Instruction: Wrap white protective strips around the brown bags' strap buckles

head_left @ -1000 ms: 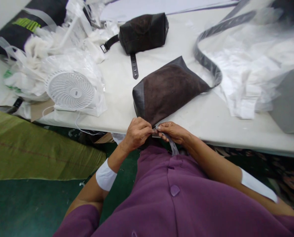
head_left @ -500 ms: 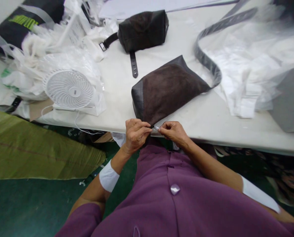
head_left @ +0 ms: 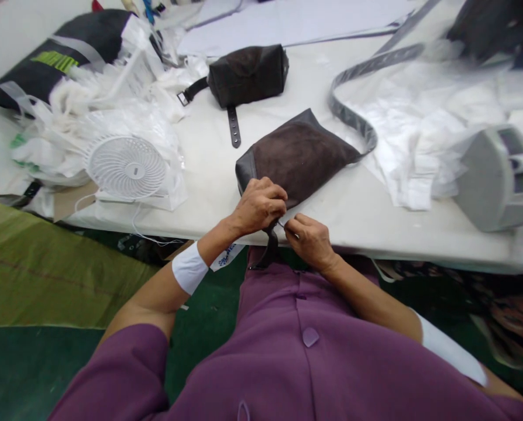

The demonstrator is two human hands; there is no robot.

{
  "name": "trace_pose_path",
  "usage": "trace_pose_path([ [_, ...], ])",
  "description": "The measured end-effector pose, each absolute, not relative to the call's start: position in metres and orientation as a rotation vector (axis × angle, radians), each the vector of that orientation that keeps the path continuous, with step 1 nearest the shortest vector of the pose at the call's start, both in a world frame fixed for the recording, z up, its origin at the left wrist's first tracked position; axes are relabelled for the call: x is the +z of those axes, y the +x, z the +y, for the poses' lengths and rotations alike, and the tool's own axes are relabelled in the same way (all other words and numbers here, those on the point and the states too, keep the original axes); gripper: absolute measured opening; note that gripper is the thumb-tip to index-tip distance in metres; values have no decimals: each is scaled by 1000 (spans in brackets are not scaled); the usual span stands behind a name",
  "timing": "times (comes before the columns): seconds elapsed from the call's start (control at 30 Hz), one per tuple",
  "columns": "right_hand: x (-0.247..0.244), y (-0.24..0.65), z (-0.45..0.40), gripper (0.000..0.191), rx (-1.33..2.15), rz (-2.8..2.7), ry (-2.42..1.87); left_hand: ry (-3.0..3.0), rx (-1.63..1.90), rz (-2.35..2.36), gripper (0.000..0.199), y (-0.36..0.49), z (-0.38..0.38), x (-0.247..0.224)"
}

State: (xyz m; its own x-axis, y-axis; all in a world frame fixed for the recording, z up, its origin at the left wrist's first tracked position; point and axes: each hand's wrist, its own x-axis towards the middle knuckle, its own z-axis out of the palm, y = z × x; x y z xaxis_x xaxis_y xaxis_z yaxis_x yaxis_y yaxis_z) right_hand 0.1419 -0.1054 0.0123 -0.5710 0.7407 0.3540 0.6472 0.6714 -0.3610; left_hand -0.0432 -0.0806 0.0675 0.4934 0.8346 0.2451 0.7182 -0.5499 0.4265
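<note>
A dark brown bag point(head_left: 303, 155) with black ends lies at the table's front edge, and a black strap point(head_left: 271, 248) hangs from it over the edge. Over the bag's near left corner, my left hand point(head_left: 261, 206) is closed with fingers pinched; what it grips is hidden beneath them. My right hand point(head_left: 309, 238) is closed just to the right and slightly lower, its fingertips pinched on a small thin piece too small to name, which points toward my left hand.
A white fan point(head_left: 127, 168) stands on the left before plastic wrappings. Behind lies a second dark bag point(head_left: 248, 76) with a buckled strap. On the right are a wrapped belt point(head_left: 349, 114), white packets point(head_left: 415, 158) and a grey tape dispenser point(head_left: 485, 178).
My left hand has moved up and right onto the bag's corner. The hanging strap shows more below it. The view has shifted slightly, and my right hand stays near the edge.
</note>
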Motion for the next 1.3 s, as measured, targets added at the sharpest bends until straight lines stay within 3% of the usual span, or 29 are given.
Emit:
trace_pose_path([
  [0.23, 20, 164, -107, 30, -170, -2426, -943, 2284, 352, 871, 15, -10, -30, 83],
  [0.4, 19, 179, -108, 29, -290, -2345, -1024, 2634, 53, 790, 12, 5, -19, 90],
  [0.9, 11, 183, -93, 18, -169, -2455, -795, 2497, -309, 917, 13, 27, -4, 90],
  [1.0, 11, 179, -92, 15, 55, -2374, -1036, 2529, -140, 995, 17, 23, -8, 84],
  [1.13, 18, 172, -82, 8, 537, -2179, -1292, 2367, 637, 1291, 34, 18, -47, 73],
  [1.2, 23, 170, -74, 6, 798, -2104, -1357, 2249, 963, 1455, 27, 19, -82, 63],
  [1.3, 26, 170, -63, 14, 1164, -1964, -1402, 2296, 1090, 1630, 15, 24, -134, 38],
])
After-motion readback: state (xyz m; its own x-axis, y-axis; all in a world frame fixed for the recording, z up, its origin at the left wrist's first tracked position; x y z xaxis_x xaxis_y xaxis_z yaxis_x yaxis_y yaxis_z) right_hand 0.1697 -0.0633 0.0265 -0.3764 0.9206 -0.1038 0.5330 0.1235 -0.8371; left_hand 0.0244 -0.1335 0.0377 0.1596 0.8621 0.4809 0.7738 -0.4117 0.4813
